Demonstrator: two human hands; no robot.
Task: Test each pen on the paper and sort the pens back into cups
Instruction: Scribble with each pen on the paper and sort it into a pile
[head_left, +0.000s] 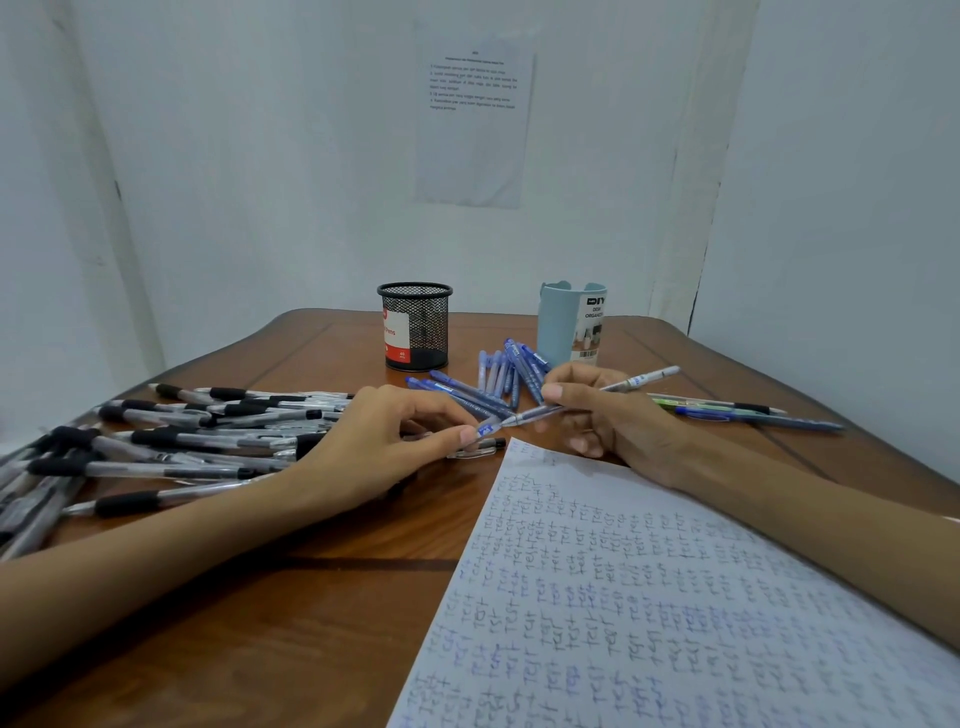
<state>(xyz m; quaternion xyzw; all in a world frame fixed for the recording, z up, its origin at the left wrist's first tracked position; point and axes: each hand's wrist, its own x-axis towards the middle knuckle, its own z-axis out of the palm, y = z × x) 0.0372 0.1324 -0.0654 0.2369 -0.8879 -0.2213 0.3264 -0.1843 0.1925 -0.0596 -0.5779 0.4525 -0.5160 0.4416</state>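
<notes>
**Status.** My right hand (592, 410) grips a pen (639, 381) by the barrel, thumb and fingers closed round it, with its rear end pointing to 2 o'clock. My left hand (384, 447) pinches the blue cap (487, 429) at the pen's tip end between thumb and forefinger. Both are near the 11 o'clock corner of the paper (649, 597). I cannot tell whether the cap is seated or free.

**Hazards.**
1. Cap slip. The pinch is fingertip only. A sharp pull could flick the cap into the blue pens (498, 376) at 12 o'clock, where it would be hard to find.
2. Mixed piles. The black-grip pens (182, 441) at 9 o'clock lie against my left forearm. A sweep of that arm could roll them across the table (311, 597) or off its edge.
3. Knocked cup. The mesh cup (415, 327) at 12 o'clock and the blue cup (569, 322) at 1 o'clock stand beyond the loose pens. A careless reach could tip either.
4. False reading. The paper is crowded with "test" marks, so a faint new stroke may be lost among them.
</notes>
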